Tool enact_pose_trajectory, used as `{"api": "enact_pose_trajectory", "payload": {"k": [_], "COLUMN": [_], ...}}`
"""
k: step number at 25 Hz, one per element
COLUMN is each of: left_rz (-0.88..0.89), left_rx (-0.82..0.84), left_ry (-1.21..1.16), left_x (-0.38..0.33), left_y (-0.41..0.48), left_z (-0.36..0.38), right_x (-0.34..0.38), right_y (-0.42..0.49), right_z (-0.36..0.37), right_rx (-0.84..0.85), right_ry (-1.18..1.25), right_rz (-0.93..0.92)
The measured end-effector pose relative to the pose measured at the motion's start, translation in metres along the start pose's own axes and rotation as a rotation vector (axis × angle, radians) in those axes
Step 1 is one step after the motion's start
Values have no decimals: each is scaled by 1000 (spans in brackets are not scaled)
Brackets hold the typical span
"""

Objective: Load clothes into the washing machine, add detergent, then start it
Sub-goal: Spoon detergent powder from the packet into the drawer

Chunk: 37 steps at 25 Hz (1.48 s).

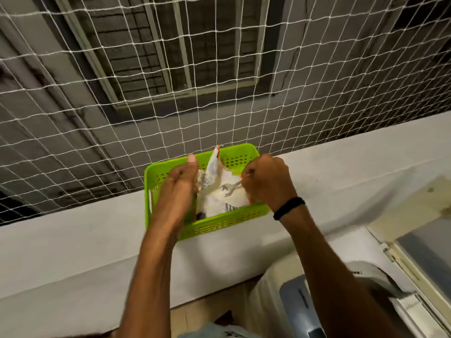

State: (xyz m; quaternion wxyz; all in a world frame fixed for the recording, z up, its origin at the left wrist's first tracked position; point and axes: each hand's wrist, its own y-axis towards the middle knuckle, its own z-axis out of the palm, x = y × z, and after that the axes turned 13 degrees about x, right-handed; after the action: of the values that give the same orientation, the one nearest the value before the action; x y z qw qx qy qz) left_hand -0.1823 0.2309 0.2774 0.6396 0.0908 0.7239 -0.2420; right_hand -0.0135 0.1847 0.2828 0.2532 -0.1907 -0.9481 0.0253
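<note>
A bright green perforated plastic basket (219, 225) stands on a pale ledge. Inside it lies a white detergent pouch (227, 191) with orange and patterned edges, one corner sticking up toward the net. My left hand (175, 189) reaches into the basket's left side, thumb pointing up, and holds the pouch's left edge; its fingers are mostly hidden. My right hand (266, 181), a black band on its wrist, is a fist that grips the pouch's right edge. The washing machine (371, 276) shows at the bottom right, under my right forearm.
The grey ledge (73, 252) runs across the view under the basket. A white rope net (219, 93) hangs right behind the basket, with a dark wall and window frame beyond. A cream panel (415, 215) lies at the right edge.
</note>
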Motion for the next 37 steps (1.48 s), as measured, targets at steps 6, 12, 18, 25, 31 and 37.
{"api": "enact_pose_trajectory", "payload": {"k": [6,12,18,25,31,37], "left_rz": [-48,-28,79,169,254,299], "left_rx": [43,-57,-149,-141,-123,-14], "left_ry": [-68,-76,-103,-121,-210,-262], "left_x": [0,0,-5,-12,-19,-25], "left_y": [5,13,17,14,10,9], "left_z": [-1,-14,-7,18,37,70], "right_x": [5,-11,-35,-53,-64,-91], "right_y": [26,6,-13,-21,-39,-69], "right_z": [17,2,-18,-19,-26,-35], "right_rx": [309,165,85,65,64,-20], "right_ry": [343,783,1061,1156,1274,1330], "right_rz": [114,118,83,74,69,75]}}
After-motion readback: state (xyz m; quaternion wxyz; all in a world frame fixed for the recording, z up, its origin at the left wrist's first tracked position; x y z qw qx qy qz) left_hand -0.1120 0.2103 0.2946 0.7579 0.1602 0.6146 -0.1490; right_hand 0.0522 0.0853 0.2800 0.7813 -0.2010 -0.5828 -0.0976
